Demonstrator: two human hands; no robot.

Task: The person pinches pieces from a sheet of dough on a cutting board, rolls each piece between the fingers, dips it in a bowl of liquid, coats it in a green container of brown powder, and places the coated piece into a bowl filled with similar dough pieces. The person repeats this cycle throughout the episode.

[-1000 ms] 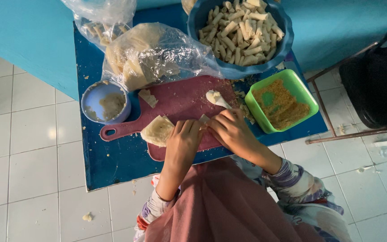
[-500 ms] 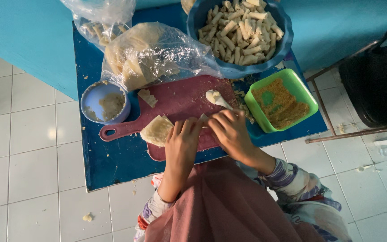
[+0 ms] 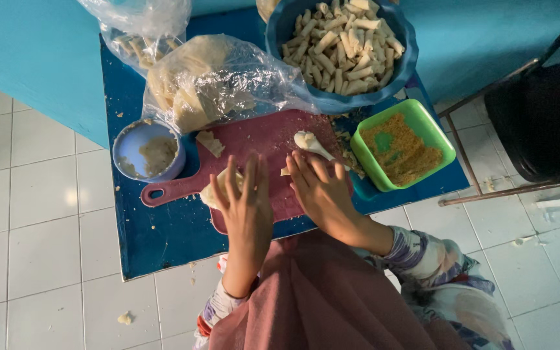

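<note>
Your fingers (image 3: 249,178) now lie flat and spread on the red cutting board (image 3: 260,139), where a moment ago they curled around the pale wrapper (image 3: 210,194). The left hand (image 3: 247,207) covers it near the surface's front edge; the right hand (image 3: 322,191) presses beside it. What lies under the palms is hidden. Toward the back edge, a blue bowl (image 3: 280,39) holds finished rolls; the green tub (image 3: 435,133) holds crumbs.

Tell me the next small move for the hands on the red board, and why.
Probably roll both palms forward over the piece under them. The left hand and right hand lie flat, fingers spread, side by side on the red board, with a pale wrapper showing beside the left hand. The blue bowl behind holds many finished rolls, which suggests another is being rolled.
</note>
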